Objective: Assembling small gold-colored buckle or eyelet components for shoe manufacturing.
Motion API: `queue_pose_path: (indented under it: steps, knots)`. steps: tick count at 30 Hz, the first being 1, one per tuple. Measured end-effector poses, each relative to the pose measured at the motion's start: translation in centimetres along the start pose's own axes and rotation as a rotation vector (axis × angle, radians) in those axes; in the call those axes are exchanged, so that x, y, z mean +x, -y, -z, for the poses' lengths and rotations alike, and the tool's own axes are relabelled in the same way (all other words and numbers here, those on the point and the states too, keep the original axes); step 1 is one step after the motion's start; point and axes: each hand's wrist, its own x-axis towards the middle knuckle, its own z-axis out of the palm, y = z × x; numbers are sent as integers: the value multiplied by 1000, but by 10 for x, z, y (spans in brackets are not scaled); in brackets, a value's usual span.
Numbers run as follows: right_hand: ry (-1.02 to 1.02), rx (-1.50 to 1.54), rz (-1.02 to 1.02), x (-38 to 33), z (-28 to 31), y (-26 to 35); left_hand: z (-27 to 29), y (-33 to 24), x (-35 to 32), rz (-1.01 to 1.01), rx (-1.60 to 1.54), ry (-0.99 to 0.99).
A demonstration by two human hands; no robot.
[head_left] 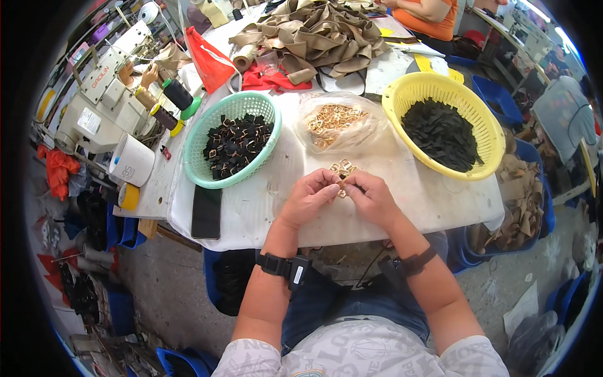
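Over the table's front edge, my left hand and my right hand meet with fingertips pinched. A small black strip shows between them, seemingly along with a gold buckle; my fingers hide most of both. Loose gold metal buckles lie on the table just beyond my fingertips. Farther back, a clear plastic bag holds many more gold buckles. To its left, a mint-green basket contains black strips fitted with gold buckles. On its right, a yellow basket is filled with plain short black strips.
A dark phone lies at the left table edge. Beyond it stand a sewing machine and thread cones. Brown fabric pieces are heaped at the back, near a person in orange. Blue bins sit on the floor.
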Motion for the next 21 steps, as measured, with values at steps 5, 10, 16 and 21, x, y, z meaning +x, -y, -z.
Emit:
queue_pose_path:
  steps: [5,10,16,21]
  knots:
    - [-2,2,1,0,0,-1,1,1,0,-13,11,-41]
    - [-4,24,4,0,1,-2,1,1,1,-31,7,-42]
    - [8,22,1,-1,2,1,0,0,0,-24,25,-46]
    - [3,27,18,-1,2,-1,2,3,1,-18,38,-51]
